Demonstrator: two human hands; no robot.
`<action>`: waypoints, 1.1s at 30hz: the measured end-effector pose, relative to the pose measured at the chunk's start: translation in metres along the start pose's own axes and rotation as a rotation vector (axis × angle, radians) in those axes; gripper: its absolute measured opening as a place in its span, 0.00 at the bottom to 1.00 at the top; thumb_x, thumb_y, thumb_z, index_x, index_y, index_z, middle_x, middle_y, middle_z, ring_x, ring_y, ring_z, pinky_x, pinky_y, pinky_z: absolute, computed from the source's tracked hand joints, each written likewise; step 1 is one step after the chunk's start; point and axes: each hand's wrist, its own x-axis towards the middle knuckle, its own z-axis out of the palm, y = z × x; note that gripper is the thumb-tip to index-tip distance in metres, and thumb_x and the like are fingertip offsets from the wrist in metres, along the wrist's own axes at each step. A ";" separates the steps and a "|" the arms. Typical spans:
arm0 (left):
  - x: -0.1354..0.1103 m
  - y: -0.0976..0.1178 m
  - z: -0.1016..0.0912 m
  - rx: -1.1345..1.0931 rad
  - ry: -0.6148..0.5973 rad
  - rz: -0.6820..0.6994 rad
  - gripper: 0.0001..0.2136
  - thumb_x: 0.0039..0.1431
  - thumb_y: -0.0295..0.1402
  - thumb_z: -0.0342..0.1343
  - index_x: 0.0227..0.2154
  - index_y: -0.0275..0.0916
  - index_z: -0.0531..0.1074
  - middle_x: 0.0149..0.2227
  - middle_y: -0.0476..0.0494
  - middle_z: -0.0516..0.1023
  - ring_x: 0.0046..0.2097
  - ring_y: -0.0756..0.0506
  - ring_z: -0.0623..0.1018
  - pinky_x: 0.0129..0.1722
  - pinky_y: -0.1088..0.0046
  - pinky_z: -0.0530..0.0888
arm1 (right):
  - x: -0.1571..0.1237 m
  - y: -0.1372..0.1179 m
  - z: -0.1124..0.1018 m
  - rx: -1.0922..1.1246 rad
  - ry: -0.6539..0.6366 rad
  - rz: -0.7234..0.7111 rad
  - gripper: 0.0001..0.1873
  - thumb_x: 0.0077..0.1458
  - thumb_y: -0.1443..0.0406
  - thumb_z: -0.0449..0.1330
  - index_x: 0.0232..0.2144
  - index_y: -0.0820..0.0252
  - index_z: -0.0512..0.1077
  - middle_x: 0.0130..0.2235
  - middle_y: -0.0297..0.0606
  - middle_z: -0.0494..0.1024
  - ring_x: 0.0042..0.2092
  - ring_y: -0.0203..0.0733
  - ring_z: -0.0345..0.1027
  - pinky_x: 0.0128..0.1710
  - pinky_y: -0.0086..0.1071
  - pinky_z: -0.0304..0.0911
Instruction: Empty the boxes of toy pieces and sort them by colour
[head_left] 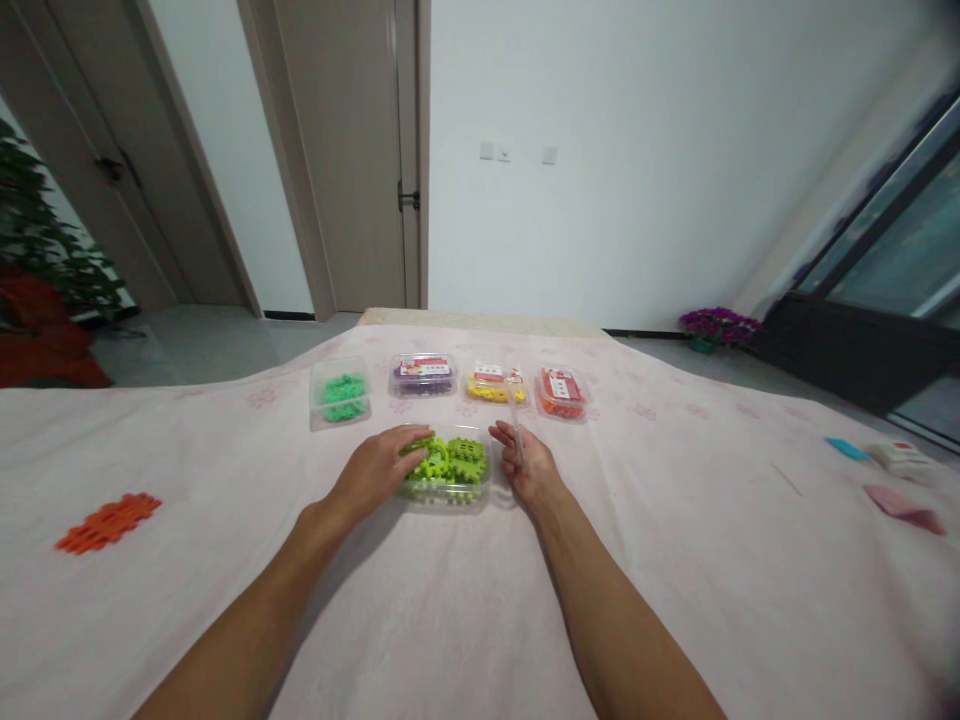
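A: Location of the green pieces (466, 458)?
B: In an open clear box (442, 497), on the cloth-covered tabletop (675, 560).
A: State of each grip?
B: Left hand (386, 465): over the pieces, with thumb and fingers apart. Right hand (531, 472): beside an upright clear lid (517, 420); clamped or merely touching, impossible to tell.
A: Reason for such placing?
B: Presumably to steady the box and hold the lid clear of the contents. Beyond, in a row: purple box (422, 390), yellow box (495, 401), orange box (561, 415); apparently sorted by colour.
A: Labels?
B: Red and white on those three; writing too small to read.
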 end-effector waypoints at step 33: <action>0.044 0.016 0.008 0.139 0.188 0.337 0.07 0.66 0.34 0.54 0.37 0.40 0.76 0.37 0.44 0.81 0.40 0.45 0.79 0.41 0.70 0.73 | 0.010 0.004 -0.012 0.171 -0.097 0.135 0.17 0.69 0.64 0.47 0.45 0.65 0.74 0.30 0.39 0.83 0.25 0.37 0.76 0.23 0.26 0.71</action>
